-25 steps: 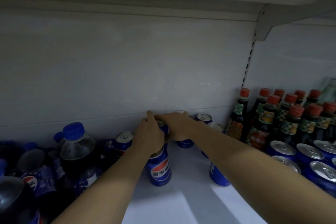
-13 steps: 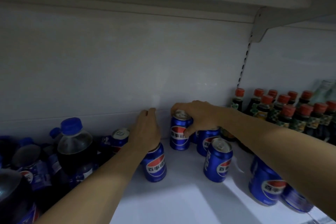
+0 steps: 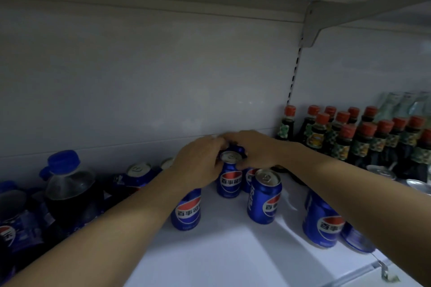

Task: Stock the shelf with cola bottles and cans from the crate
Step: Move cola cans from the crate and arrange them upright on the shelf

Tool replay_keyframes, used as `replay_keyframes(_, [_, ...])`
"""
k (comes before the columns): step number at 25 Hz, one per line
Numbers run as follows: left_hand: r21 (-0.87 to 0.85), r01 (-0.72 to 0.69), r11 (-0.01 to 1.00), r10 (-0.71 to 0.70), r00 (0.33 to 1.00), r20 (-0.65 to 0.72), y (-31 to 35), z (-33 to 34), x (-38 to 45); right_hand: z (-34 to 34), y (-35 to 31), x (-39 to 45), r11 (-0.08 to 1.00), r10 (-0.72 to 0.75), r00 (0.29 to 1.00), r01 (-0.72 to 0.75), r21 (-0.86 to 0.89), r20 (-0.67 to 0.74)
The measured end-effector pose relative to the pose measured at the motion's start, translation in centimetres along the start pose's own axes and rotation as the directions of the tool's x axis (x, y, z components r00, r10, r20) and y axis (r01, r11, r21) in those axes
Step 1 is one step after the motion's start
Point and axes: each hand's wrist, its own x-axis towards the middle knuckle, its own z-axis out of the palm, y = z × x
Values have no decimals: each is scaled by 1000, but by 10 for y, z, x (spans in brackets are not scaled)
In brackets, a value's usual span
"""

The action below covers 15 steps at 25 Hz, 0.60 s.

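Both hands meet at the back of the shelf [image 3: 233, 256], close to the rear wall [image 3: 163, 91]; the left hand [image 3: 200, 161] and the right hand [image 3: 254, 149] have their fingers curled round the top of one upright can [image 3: 229, 179], so the step in hand looks like setting a can into a back row; there may be a second can stacked or tucked behind it under the fingers, but the light is dim and I cannot tell. The held can stands on the shelf near its back edge; a nearer can [image 3: 186, 212] sits under the left wrist, another can [image 3: 264, 198] stands just to the right and forward, and a fourth can [image 3: 321, 221] stands by the right forearm toward the front right corner. The next move, as I judge it, calls for squaring the can against the wall and its neighbour, then letting go and drawing both arms straight back without brushing the cans on either side; the forearms pass close over them, so a sideways sweep could topple one. Open room lies in the middle front of the shelf, bare and white; the left end is crowded with cola bottles [image 3: 70, 184] and more cans, and the right end is filled by red-capped sauce bottles [image 3: 345, 137]; the front edge shows at the lower right, and the board above caps any lift.
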Motion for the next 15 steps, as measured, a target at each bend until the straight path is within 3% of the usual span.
replay_keyframes(2, [-26, -39, 999, 41, 995, 86, -7, 2, 12, -20, -1, -17, 999, 29, 994, -27, 24, -109])
replay_keyframes(4, [-22, -64, 998, 67, 981, 181, -10, 11, 19, -32, -1, -41, 996, 93, 994, -93, 3, -61])
replay_keyframes(7, [-16, -53, 998, 54, 986, 159, -13, 24, 23, -26, 1, -71, 984, 162, 985, -157, -84, 54])
replay_keyframes(11, [-2, -63, 998, 63, 985, 162, -7, 20, 22, 2, 7, -83, 979, 205, 976, -204, -25, 79])
replay_keyframes(13, [20, -66, 998, 61, 980, 189, -5, 5, 17, 12, 10, -81, 980, 189, 981, -185, -76, 52])
replay_keyframes(15, [94, -54, 994, 22, 949, 315, -3, -22, 13, 11, 16, -81, 972, 206, 978, -203, -119, 14])
